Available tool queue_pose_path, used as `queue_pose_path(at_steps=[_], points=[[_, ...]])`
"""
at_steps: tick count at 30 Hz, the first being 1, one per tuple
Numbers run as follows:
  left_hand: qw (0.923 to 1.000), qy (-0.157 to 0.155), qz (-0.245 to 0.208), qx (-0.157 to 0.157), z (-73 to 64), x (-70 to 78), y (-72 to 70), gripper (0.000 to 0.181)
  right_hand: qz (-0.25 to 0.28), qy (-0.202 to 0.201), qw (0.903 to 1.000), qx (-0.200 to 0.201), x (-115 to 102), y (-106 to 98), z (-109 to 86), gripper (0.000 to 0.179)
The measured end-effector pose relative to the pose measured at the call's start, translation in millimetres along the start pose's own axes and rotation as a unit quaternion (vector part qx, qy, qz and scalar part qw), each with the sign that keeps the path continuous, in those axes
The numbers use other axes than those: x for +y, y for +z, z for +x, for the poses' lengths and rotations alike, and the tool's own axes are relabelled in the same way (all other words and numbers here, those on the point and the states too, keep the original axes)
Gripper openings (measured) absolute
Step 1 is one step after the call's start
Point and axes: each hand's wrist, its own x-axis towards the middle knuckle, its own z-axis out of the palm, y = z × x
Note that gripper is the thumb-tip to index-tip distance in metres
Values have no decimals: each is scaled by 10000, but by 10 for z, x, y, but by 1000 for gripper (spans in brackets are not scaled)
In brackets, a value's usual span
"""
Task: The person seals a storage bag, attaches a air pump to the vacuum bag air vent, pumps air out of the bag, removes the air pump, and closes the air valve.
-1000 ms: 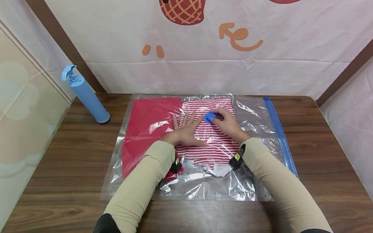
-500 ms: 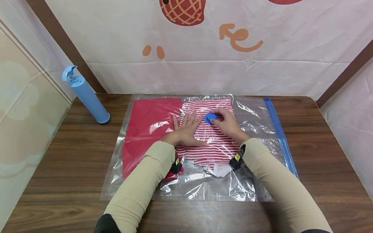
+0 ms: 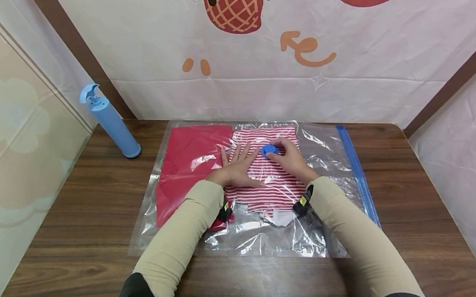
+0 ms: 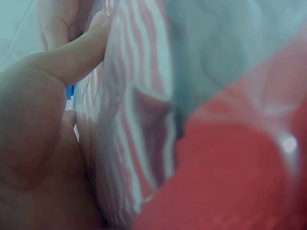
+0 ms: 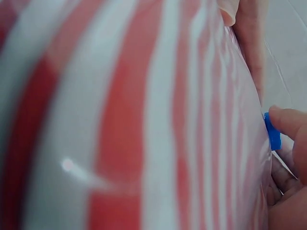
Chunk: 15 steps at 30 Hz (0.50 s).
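From the head view, a person's right hand (image 3: 291,160) pinches a blue cap (image 3: 269,151) on a clear plastic bag (image 3: 326,152), while the left hand (image 3: 240,172) spreads wide beside the cap, its palm down over striped cloth (image 3: 276,188). Red cloth (image 3: 196,157) lies left of the cap; a blue bottle (image 3: 113,124) stands farther left on the worktop (image 3: 77,221). In the left wrist view, the thumb stretches across plastic, a sliver of blue, likely the cap, behind it. In the right wrist view, fingertips meet the cap's edge. The step appears to be working the cap; the next move likely calls for a firm pinch and a steady bag.
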Motion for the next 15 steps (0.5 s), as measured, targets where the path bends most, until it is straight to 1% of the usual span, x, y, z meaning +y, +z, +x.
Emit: queue_pose_path(at_steps=[4, 12, 15], points=[[10000, 2, -2, 11, -26, 17, -16, 116, -4, -127, 9999, -20, -11, -3, -5, 37], [9999, 62, 90, 30, -47, 22, -25, 117, -13, -58, 10000, -30, -15, -6, -7, 48], [10000, 32, 80, 4, -46, 26, -28, 117, -19, -57, 10000, -30, -11, -7, -7, 46]])
